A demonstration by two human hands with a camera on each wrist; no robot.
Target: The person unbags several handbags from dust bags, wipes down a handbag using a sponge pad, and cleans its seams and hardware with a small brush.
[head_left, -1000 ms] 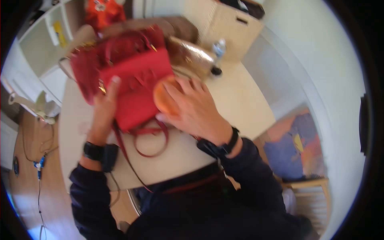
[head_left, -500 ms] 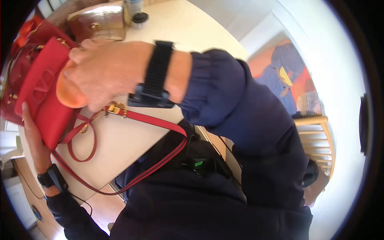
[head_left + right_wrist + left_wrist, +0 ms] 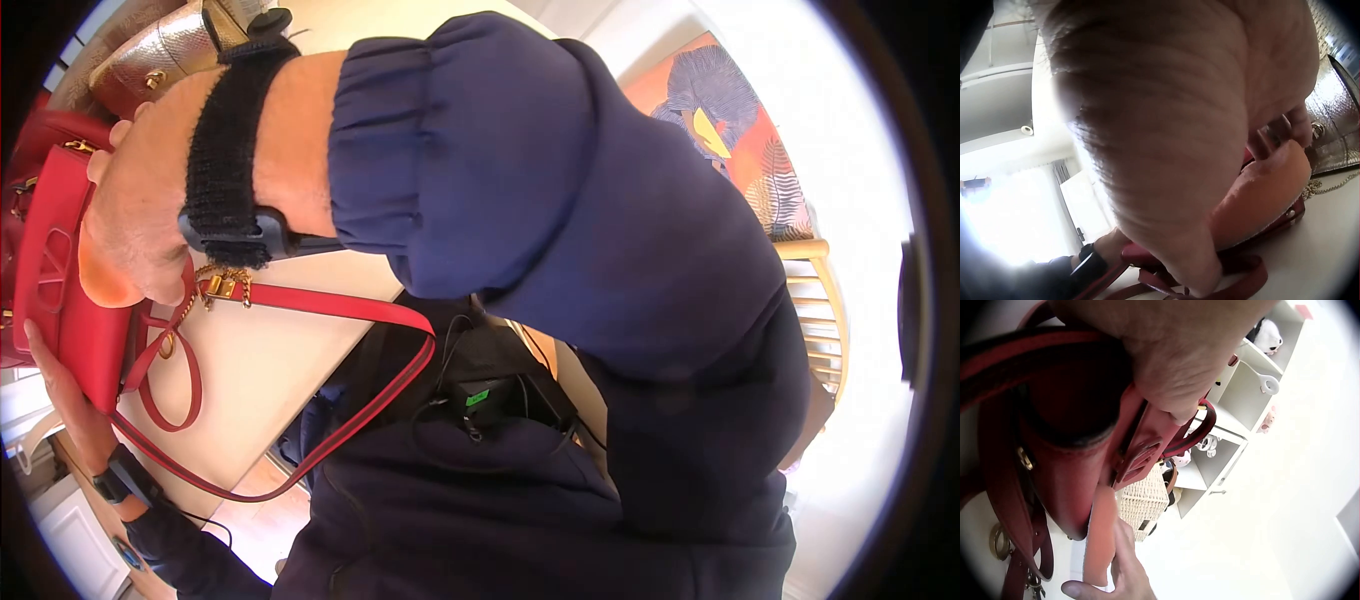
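The red handbag (image 3: 85,340) stands tilted at the left of the head view, its V-shaped emblem on the front. My left hand (image 3: 68,400) grips its lower side, with the thumb lying along the front. In my right hand (image 3: 150,190) is a rounded orange sponge (image 3: 105,275), pinched between thumb and fingers. The left wrist view shows the sponge (image 3: 1100,540) edge-on, right at the bag's side. A red strap (image 3: 380,312) with a gold chain and clasp loops from the bag over the table edge.
A gold metallic bag (image 3: 165,60) lies behind on the pale table (image 3: 270,370). Another red bag (image 3: 60,130) is behind the held one. To the right are a wooden chair (image 3: 825,330) and a colourful picture (image 3: 730,120). A woven basket (image 3: 1144,500) shows in the left wrist view.
The head view has turned, so the bag and both hands sit farther left. The bag is more upright than before. My right hand keeps the sponge at its side throughout.
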